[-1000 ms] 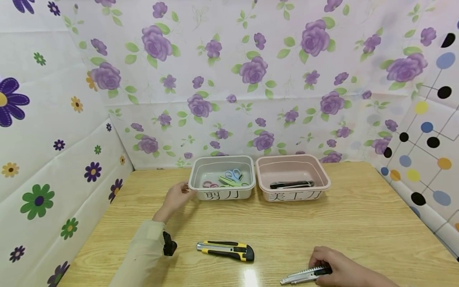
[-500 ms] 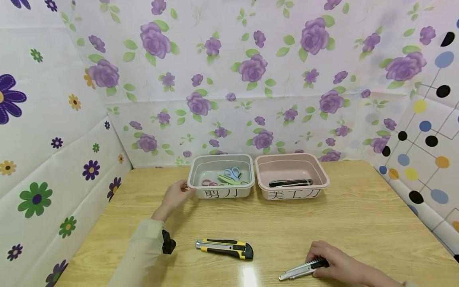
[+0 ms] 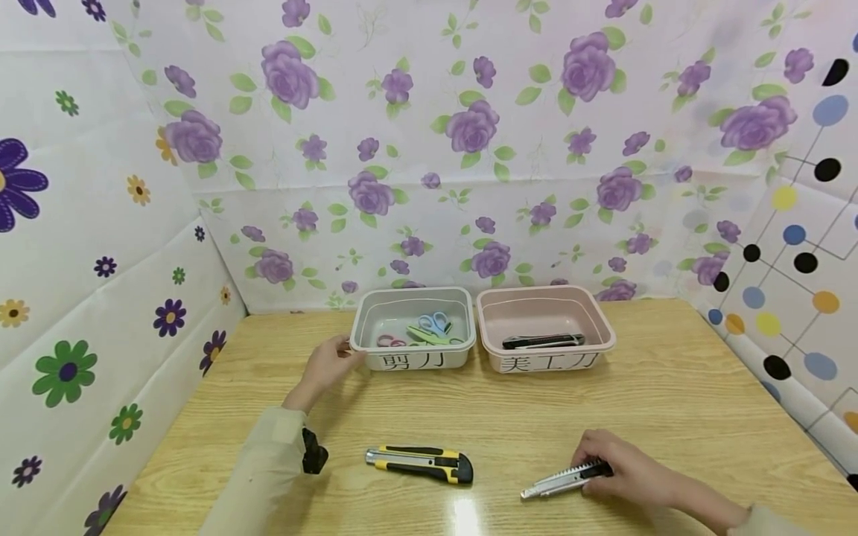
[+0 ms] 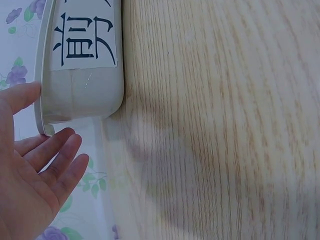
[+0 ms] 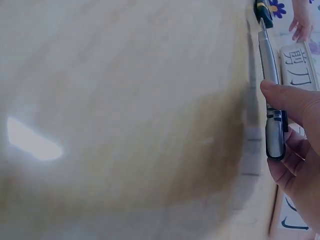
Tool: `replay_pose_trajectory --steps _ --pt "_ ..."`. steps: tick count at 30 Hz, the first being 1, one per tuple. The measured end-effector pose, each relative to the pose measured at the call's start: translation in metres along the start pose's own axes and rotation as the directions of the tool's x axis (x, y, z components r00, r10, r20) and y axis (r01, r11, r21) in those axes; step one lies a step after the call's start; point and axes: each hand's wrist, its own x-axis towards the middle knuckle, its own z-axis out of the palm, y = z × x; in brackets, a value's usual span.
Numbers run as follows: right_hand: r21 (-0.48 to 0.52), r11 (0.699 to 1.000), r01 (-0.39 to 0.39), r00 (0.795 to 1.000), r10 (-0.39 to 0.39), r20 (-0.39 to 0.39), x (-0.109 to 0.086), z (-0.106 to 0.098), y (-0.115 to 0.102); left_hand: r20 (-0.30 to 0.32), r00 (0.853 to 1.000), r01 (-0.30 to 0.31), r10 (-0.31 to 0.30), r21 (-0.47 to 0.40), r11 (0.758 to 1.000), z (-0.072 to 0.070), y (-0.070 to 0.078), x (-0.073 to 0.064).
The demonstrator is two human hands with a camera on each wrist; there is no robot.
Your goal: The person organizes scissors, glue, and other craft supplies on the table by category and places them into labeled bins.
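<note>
In the head view, my right hand [image 3: 626, 470] grips a silver-and-black utility knife [image 3: 559, 482] by its black end, the silver end pointing left. The right wrist view shows this utility knife [image 5: 270, 65] edge-on between the thumb and fingers. My left hand [image 3: 328, 368] touches the left front corner of a grey bin [image 3: 462, 356] with scissors inside. Up close in the left wrist view, the thumb rests on the rim and the relaxed fingers [image 4: 72, 170] lie by the corner. A yellow-and-black utility knife [image 3: 422, 464] lies on the table between the hands.
A pink bin [image 3: 536, 363], labelled in black characters, stands right of the grey one and holds dark utility knives [image 3: 544, 341]. Scissors [image 3: 436, 324] in blue, green and pink lie in the grey bin. Flowered cloth [image 3: 429, 149] closes off the wooden table [image 3: 429, 409] behind.
My right hand has moved forward a little with the silver-and-black utility knife in its grip. The left hand stays at the grey bin's corner. The head view has shifted slightly.
</note>
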Motion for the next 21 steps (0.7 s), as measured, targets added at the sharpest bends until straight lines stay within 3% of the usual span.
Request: replay_pose_trajectory --steps 6,21 --pt "-0.052 0.999 0.015 0.999 -0.017 -0.044 0.011 -0.009 0.007 -0.003 1.000 -0.012 0.012 0.000 1.000 0.000 0.001 0.000" --pt "-0.141 0.989 0.055 0.997 -0.063 -0.051 0.041 -0.047 0.018 0.007 1.000 -0.008 0.008 0.008 1.000 -0.002 0.003 -0.001"
